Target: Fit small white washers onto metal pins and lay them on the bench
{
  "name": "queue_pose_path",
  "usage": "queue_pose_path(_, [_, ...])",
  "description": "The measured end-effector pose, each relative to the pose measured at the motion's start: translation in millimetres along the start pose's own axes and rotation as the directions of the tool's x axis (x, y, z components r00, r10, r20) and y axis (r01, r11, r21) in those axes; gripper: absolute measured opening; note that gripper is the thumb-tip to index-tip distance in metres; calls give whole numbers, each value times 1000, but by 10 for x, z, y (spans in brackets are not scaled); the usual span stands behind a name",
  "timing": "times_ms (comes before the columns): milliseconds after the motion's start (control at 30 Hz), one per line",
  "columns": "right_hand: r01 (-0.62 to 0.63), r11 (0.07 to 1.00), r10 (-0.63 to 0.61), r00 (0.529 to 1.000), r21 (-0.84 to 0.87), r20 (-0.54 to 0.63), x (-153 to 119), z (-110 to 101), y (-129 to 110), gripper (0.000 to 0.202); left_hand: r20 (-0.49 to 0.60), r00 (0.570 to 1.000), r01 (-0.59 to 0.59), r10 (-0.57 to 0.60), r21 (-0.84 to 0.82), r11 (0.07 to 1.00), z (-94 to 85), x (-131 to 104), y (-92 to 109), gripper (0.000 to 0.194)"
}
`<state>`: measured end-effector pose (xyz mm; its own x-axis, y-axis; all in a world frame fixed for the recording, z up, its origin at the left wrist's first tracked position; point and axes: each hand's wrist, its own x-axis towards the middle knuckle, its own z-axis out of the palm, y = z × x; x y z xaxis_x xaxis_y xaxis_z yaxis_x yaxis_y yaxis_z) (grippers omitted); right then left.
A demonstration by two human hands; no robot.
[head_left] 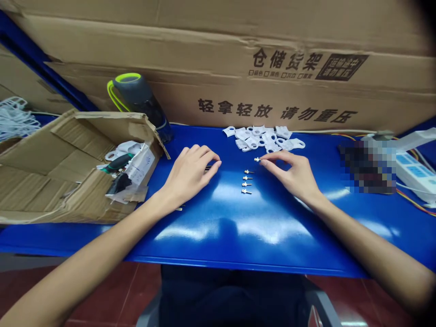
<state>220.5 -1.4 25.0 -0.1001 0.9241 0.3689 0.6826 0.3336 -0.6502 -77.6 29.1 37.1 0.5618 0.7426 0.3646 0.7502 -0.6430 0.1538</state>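
Observation:
My right hand (pixel 289 170) pinches a small metal-and-white part (pixel 257 159) between thumb and fingertips, just over the blue tabletop. Several similar small parts (pixel 247 184) lie in a column below and left of it, their thin pins pointing right. My left hand (pixel 194 172) rests over the table left of the column, thumb and fingertips close together. Thin dark pieces show near its fingertips, but what it grips, if anything, is hidden. Behind the column lies a pile of white plastic pieces with round holes (pixel 252 137).
An open cardboard box (pixel 68 154) with a green-handled tool (pixel 119 162) stands at left, a dark bottle (pixel 143 100) behind it. At right are a blurred dark object (pixel 368 168), a white power strip (pixel 415 170) and wires. Large cardboard (pixel 204 59) lines the back.

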Motion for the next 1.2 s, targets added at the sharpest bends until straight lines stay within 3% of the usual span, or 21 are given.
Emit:
queue_pose_path(133, [43, 992, -46, 999, -122, -21, -12, -277, 27, 26, -4, 998, -57, 56, -23, 998, 35, -13, 32, 29])
queue_pose_path(233, [112, 931, -100, 994, -348, 53, 29, -569, 238, 26, 13, 995, -94, 95, -42, 995, 80, -22, 52, 29])
queue_pose_path(333, [42, 851, -13, 998, -524, 59, 45, -835, 527, 27, 37, 991, -127, 130, -64, 990, 109, -28, 73, 30])
queue_pose_path(433, [-10, 841, 112, 981, -541, 156, 25, -991, 725, 23, 60, 982, -173, 178, -85, 981, 116, -37, 98, 32])
queue_pose_path(633, [-17, 830, 178, 955, -557, 235, -1, -1050, 744, 18, 70, 961, -259, 266, -95, 961, 123, -55, 144, 32])
queue_pose_path(900, [-84, 801, 294, 918, -593, 267, -4, -1036, 846, 21, 94, 957, -266, 276, -111, 958, 128, -68, 180, 32])
queue_pose_path(1033, [-71, 821, 247, 939, -566, 240, -27, -1018, 847, 18, 129, 948, -276, 290, -119, 954, 156, -86, 199, 35])
queue_pose_path(1200, [30, 793, 143, 962, -608, 234, -70, -971, 758, 25, 167, 942, -275, 291, -115, 955, 216, -90, 227, 46])
